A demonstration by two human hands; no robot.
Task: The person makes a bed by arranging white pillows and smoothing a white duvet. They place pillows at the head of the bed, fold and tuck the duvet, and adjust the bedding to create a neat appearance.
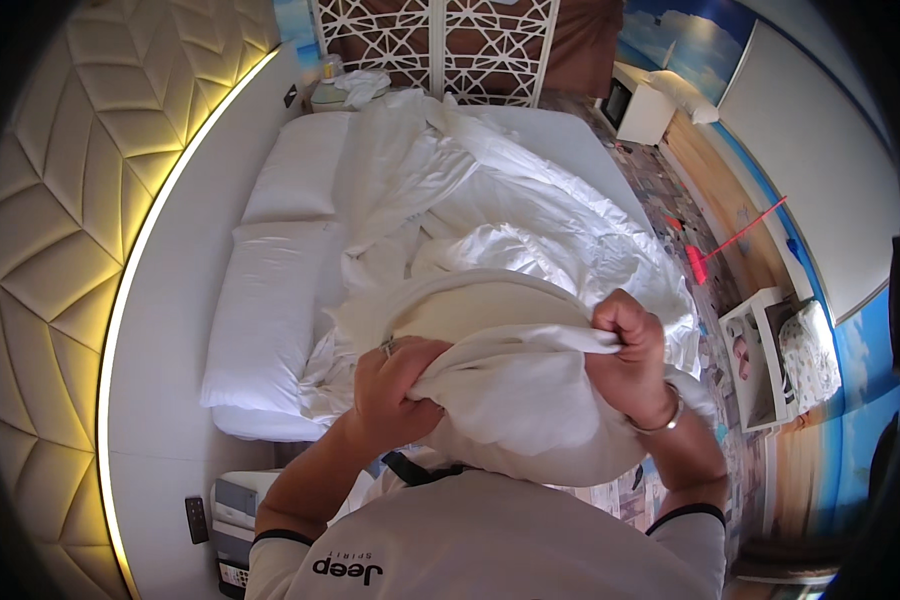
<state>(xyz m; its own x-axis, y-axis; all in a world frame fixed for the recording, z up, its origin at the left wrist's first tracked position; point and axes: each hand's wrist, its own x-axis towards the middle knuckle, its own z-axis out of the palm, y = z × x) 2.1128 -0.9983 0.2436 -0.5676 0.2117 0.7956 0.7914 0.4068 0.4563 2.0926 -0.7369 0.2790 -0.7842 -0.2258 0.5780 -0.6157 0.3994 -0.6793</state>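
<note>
A bulky white pillow in a loose pillowcase (520, 400) is held up against my front, above the near edge of the bed. My left hand (395, 385) is closed on a bunched fold of the pillowcase, at its left side. On the other side, my right hand (625, 350) makes a fist around the cloth's edge, with a short end poking out between the fingers. Between the hands the fabric sags in folds, and a cream-toned part bulges behind it. A ring shows on the left hand and a bracelet on the right wrist.
Beyond lies a bed with a crumpled white duvet (510, 190) and two white pillows (270, 285) along its left side. A padded, lit wall (80, 200) stands at left. On the right are a red broom (697, 263), a white shelf unit (755, 365) and a white cabinet (645, 110).
</note>
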